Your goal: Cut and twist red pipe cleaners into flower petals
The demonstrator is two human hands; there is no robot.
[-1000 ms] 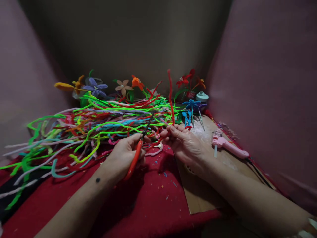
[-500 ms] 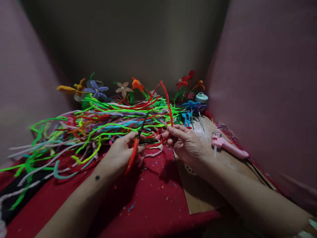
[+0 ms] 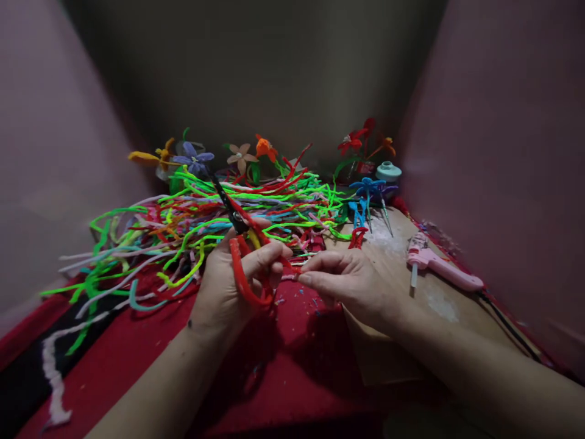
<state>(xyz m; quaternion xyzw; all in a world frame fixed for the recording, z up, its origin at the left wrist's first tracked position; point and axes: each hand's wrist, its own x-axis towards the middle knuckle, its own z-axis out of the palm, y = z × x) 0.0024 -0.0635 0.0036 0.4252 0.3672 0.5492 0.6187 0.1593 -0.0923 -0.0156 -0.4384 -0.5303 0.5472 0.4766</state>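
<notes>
Red cloth (image 3: pixel 292 390) underlies work area. R hand (image 3: pixel 361 277): thumb + index clamped on red stem (image 3: pixel 250 220) at near end. Stem axis runs up-left, past L hand (image 3: pixel 225 280) (fingers wrapped on scissors (image 3: pixel 237 221)). Stem pile (image 3: pixel 196 210) beyond.

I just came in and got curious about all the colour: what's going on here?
A person is busy with craft stems and scissors. The left hand holds red-handled scissors, with a red stem running alongside them; the right hand pinches red stem close by. Beyond them lies a multicoloured pile of stems, with flowers behind it. A pink glue gun rests on cardboard to the right.
</notes>
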